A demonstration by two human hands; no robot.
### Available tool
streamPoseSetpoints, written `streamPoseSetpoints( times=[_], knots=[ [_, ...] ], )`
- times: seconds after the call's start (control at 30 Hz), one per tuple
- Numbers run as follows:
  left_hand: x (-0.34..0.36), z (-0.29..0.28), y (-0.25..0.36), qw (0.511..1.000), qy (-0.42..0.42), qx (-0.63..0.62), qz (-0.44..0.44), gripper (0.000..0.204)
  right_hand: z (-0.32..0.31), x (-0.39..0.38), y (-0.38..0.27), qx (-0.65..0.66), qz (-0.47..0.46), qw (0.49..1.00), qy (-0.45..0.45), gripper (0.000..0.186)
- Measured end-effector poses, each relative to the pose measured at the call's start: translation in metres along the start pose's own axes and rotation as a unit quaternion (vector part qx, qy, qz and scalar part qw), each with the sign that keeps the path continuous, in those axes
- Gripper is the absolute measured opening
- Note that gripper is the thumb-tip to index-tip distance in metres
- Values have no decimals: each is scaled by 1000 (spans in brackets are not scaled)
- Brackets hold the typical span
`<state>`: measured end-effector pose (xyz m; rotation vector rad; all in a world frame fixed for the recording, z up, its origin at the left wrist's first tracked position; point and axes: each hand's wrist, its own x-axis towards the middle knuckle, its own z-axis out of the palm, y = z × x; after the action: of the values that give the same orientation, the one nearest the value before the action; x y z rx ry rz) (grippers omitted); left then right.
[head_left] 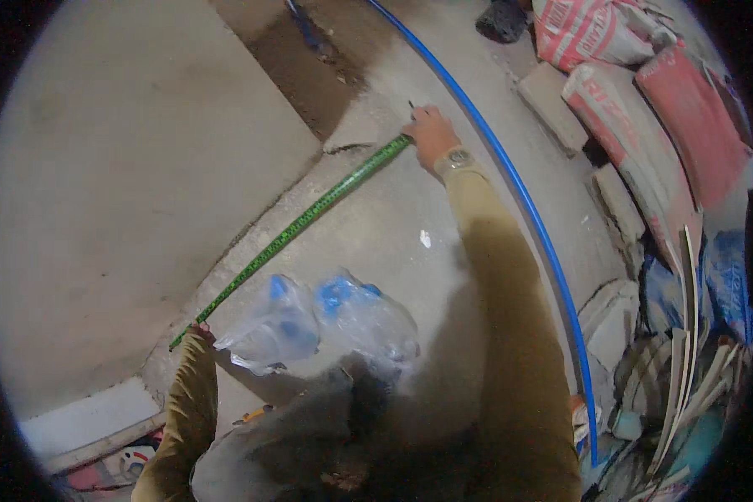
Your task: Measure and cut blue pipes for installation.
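Observation:
A green tape measure blade (303, 222) runs in a slant across the floor between my two hands, with dark markings along it. My right hand (432, 138), at the far end, grips it with closed fingers. A thin dark tip sticks up from those fingers; what it belongs to I cannot make out. Close to my body on the left, my left hand (202, 328) pinches the other end, and a short piece of blade reaches past it. Part of that hand is hidden by the sleeve. Two clear plastic bags with blue bits, one (284, 330) beside the other (372, 322), lie below the blade.
A long blue pipe (514, 171) curves along the floor right of my arm. Cement sacks (632, 125), stone blocks (552, 109) and pale strips (686, 360) crowd the right side. A large flat slab (134, 209) lies left, with a dark earthy patch (305, 75) beyond.

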<state>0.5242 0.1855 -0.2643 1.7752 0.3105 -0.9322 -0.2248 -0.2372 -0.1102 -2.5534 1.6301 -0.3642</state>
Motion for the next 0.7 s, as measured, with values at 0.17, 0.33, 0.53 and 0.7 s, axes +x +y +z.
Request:
streamPoseSetpoints(
  times=[0.17,0.33,0.53,0.7],
  knots=[
    [0,-6,-8,999,-46,25,15,22,-5,4,-10,-4,14,1000,-26,32],
    [7,-8,-7,996,-79,19,39,21,5,0,2,23,7,1000,-6,33],
    [7,-4,-8,991,-98,-18,85,20,7,0,-2,52,6,999,12,28],
    [10,5,-29,983,-134,-43,119,19,7,2,-1,44,-5,999,25,31]
  ],
)
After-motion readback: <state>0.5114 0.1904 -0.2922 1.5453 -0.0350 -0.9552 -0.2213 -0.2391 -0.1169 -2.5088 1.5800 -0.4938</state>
